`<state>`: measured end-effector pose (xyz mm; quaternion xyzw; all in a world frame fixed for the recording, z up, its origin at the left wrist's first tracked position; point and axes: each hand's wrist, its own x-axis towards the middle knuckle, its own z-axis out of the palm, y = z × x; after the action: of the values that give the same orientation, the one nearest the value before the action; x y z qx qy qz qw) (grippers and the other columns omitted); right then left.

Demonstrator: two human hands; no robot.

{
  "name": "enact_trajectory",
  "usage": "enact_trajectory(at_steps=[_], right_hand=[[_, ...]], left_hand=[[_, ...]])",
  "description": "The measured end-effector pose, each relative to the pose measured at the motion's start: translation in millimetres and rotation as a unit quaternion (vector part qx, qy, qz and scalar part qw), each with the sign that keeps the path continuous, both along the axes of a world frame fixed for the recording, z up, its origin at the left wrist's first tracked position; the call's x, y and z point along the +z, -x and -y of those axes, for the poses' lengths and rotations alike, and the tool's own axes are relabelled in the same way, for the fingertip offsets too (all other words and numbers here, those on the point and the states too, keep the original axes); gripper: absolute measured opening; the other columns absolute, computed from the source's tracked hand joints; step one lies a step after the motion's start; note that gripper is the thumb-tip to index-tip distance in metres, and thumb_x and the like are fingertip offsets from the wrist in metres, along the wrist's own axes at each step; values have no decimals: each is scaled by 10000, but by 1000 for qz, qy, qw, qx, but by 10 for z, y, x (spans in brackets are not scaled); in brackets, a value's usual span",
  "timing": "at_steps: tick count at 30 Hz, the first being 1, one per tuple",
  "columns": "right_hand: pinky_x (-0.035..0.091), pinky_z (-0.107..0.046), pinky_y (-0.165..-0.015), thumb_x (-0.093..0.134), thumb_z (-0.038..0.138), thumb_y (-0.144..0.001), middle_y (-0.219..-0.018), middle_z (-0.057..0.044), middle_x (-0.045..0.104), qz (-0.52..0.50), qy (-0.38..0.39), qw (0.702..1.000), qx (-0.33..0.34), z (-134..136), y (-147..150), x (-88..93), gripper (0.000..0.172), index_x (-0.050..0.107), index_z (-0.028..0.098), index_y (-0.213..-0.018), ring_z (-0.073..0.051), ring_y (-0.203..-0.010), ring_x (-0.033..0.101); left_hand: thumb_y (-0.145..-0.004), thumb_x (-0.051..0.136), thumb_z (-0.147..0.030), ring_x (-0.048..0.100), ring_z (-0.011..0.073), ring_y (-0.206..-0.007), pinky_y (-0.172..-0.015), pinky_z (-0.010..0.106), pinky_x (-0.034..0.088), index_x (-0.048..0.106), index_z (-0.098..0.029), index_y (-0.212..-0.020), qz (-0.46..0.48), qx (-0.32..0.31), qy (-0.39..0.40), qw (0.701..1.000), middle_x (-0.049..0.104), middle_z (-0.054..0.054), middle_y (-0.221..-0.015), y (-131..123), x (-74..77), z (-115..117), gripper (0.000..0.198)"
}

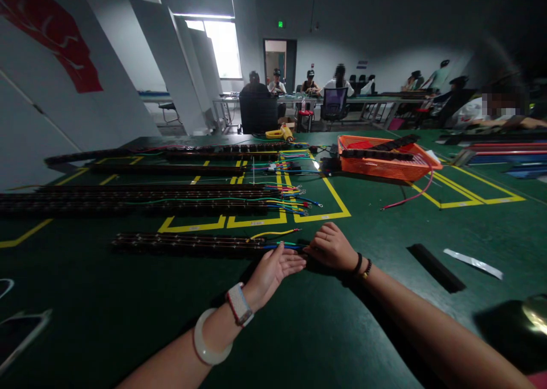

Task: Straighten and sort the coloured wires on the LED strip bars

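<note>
A long dark strip (188, 244) with coloured wires (277, 238) at its right end lies across the green table (325, 332) in front of me. My left hand (273, 269), fingers stretched out flat and palm half up, rests at the strip's right end under the wires. My right hand (331, 246) lies palm down just to the right, fingers curled over the wire ends; what they grip is hidden. The two hands almost touch.
More long dark strips (141, 198) with wire bundles lie farther back inside yellow floor-tape marks. An orange basket (387, 161) holds dark strips at back right. A short black bar (436, 267) and a white strip (472, 262) lie to the right. Several people sit at far tables.
</note>
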<state>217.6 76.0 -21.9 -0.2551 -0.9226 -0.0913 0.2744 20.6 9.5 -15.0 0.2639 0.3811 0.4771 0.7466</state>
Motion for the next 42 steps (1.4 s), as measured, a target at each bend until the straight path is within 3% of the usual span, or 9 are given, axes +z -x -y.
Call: enact_trajectory(at_steps=[5, 10, 21, 24, 27, 31, 34, 36, 42], right_hand=[[295, -319, -763, 488, 347, -906, -648, -11, 528, 63, 3, 997, 37, 7, 31, 4, 282, 566, 193, -682, -150, -678, 409], [291, -339, -800, 473, 360, -912, -679, -17, 551, 105, 9, 992, 66, 37, 62, 24, 280, 581, 195, -713, -156, -691, 425], [362, -326, -747, 376, 388, -954, -814, -41, 562, -137, 190, 964, -128, -220, -56, -59, 308, 595, 193, -858, -185, -788, 497], [379, -348, -776, 448, 431, -921, -893, -52, 576, -134, 194, 965, -115, -233, 8, -27, 271, 602, 208, -925, -202, -851, 512], [388, -368, -807, 534, 476, -866, -989, -64, 580, -102, 184, 973, -92, -189, 164, 69, 299, 592, 231, -1026, -222, -929, 513], [380, -392, -857, 619, 568, -764, -1090, -88, 559, -47, 179, 982, -33, -102, 497, 176, 543, 531, 237, -1186, -248, -995, 492], [358, -406, -880, 637, 619, -715, -1107, -95, 555, -14, 168, 986, -2, -65, 778, 177, 638, 523, 230, -1209, -259, -996, 480], [347, -400, -881, 657, 596, -711, -1083, -88, 562, 1, 158, 987, 3, -61, 940, 151, 599, 548, 225, -1169, -253, -987, 479], [346, -361, -827, 680, 471, -752, -946, -51, 598, 19, 149, 989, -13, -106, 1149, 101, 367, 586, 197, -978, -214, -895, 509]], left_hand=[[-846, 481, -496, 691, 228, -651, -632, 333, 524, 590, -99, -729, -103, -107, -46, 988, 713, 170, -729, -2, 39, 53, 428], [-841, 466, -515, 691, 222, -666, -630, 323, 518, 598, -114, -744, -135, -130, -78, 979, 718, 155, -750, 5, 27, 64, 433], [-852, 478, -416, 641, 171, -605, -517, 241, 441, 614, -136, -801, -161, -82, -165, 970, 684, 94, -734, 41, 231, 167, 315], [-856, 471, -386, 614, 152, -608, -507, 229, 410, 604, -153, -846, -200, -12, -198, 960, 655, 64, -731, 144, 286, 179, 269], [-840, 505, -339, 599, 149, -752, -620, 236, 443, 584, -183, -936, -241, 164, -213, 932, 624, 45, -844, 378, 240, 149, 200], [-785, 571, -253, 495, 176, -1106, -945, 297, 394, 503, -222, -1054, -280, 436, -177, 837, 498, 59, -1211, 873, 102, 89, 280], [-729, 595, -154, 382, 207, -1264, -1071, 349, 289, 446, -224, -1105, -278, 534, -132, 787, 400, 81, -1342, 1233, 52, 80, 410], [-706, 603, -110, 333, 216, -1309, -1097, 358, 253, 421, -214, -1126, -272, 556, -103, 778, 354, 104, -1392, 1395, 54, 100, 470], [-712, 600, -79, 292, 231, -1349, -1098, 415, 238, 383, -232, -1177, -256, 502, -67, 823, 329, 140, -1436, 1500, 79, 145, 536]])
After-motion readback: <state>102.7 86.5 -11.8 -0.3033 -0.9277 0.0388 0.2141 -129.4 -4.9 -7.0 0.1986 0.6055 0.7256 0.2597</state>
